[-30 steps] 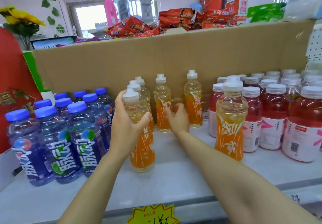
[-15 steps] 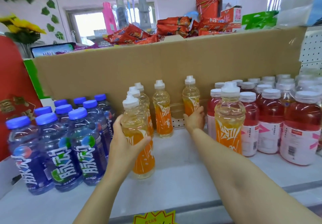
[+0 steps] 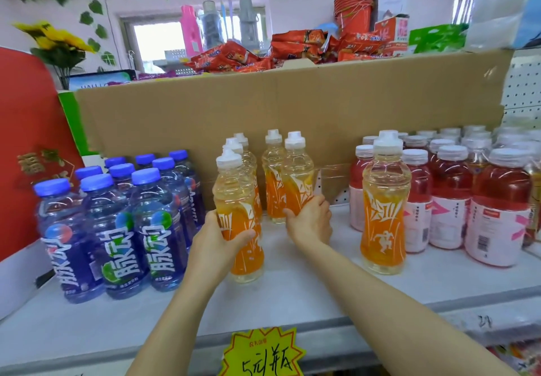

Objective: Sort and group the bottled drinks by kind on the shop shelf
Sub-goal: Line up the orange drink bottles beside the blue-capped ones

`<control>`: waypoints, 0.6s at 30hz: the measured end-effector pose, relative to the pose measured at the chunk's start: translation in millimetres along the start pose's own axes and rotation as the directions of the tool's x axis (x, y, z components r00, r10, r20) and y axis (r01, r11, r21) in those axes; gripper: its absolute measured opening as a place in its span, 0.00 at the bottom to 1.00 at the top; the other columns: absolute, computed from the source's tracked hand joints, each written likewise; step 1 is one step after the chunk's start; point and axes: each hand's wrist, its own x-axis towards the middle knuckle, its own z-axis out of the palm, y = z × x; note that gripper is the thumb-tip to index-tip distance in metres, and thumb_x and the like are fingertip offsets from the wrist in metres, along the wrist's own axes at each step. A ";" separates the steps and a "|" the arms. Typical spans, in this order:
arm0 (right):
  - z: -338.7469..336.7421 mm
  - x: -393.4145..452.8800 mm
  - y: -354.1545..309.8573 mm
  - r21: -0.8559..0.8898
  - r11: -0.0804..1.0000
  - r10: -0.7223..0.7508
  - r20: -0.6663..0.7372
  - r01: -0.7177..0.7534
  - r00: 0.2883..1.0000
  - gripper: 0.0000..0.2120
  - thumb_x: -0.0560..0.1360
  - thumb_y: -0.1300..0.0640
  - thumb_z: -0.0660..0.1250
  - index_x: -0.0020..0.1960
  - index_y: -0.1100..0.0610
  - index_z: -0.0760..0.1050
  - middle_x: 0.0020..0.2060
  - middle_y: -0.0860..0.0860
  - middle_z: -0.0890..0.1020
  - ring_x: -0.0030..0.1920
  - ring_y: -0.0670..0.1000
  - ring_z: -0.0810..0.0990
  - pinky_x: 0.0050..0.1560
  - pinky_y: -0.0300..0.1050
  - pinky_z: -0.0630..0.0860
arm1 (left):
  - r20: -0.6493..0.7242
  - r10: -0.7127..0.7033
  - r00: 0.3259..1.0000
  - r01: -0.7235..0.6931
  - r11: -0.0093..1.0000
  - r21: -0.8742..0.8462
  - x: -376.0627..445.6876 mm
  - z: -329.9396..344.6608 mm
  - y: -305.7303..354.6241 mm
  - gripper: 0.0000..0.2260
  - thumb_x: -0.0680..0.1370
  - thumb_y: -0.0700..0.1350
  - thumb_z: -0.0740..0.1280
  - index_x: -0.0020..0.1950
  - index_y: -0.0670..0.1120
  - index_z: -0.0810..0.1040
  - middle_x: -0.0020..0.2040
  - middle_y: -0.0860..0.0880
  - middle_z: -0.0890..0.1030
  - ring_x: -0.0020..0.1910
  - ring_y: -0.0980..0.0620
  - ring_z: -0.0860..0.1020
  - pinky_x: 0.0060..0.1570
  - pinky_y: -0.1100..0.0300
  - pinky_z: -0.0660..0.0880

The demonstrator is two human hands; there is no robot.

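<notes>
Several orange-labelled drink bottles with white caps stand mid-shelf. My left hand grips the front one round its waist. My right hand holds another orange bottle low on its label, right beside a third orange bottle at the back. One more orange bottle stands alone in front of the red drinks. Blue-capped bottles are grouped at the left.
A tall cardboard panel backs the white shelf. Snack packets and red cups lie above it. A red sign stands at the far left. A yellow price tag hangs on the shelf's front edge.
My right hand took hold of the rightmost back orange bottle and slid it left, next to the other back bottle. My left hand kept its grip on the front bottle.
</notes>
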 end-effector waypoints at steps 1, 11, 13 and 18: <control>0.6 -1.8 -1.1 -0.002 1.000 -0.028 0.027 0.028 0.999 0.36 0.73 0.44 0.73 0.71 0.59 0.60 0.68 0.57 0.71 0.68 0.58 0.70 0.60 0.55 0.73 | -0.001 -0.001 1.000 0.001 1.000 0.008 0.2 0.4 0.3 0.29 0.75 0.54 0.74 0.72 0.51 0.66 0.68 0.49 0.77 0.65 0.47 0.77 0.62 0.44 0.77; 12.8 2.8 -18.0 0.018 0.991 -0.132 0.122 0.131 0.984 0.28 0.77 0.46 0.70 0.68 0.59 0.63 0.67 0.56 0.71 0.68 0.58 0.70 0.58 0.54 0.73 | -0.048 0.006 0.999 -0.006 1.000 0.009 5.1 13.1 5.6 0.27 0.76 0.53 0.74 0.70 0.50 0.67 0.66 0.49 0.77 0.64 0.47 0.78 0.63 0.43 0.76; 14.7 4.5 -17.0 0.035 0.990 -0.138 0.129 0.134 0.982 0.28 0.76 0.45 0.70 0.68 0.59 0.63 0.67 0.56 0.71 0.68 0.58 0.70 0.59 0.53 0.73 | -0.070 0.010 0.998 -0.009 1.000 0.016 5.6 15.0 5.0 0.26 0.75 0.53 0.74 0.69 0.51 0.67 0.65 0.49 0.78 0.63 0.47 0.78 0.63 0.43 0.76; 17.5 4.0 -11.3 0.049 0.988 -0.150 0.138 0.144 0.979 0.30 0.76 0.45 0.70 0.69 0.58 0.63 0.68 0.56 0.71 0.68 0.58 0.71 0.61 0.53 0.72 | -0.080 0.023 0.997 -0.021 0.999 0.023 6.7 18.2 2.9 0.26 0.76 0.53 0.73 0.70 0.51 0.68 0.65 0.49 0.78 0.63 0.47 0.77 0.63 0.44 0.76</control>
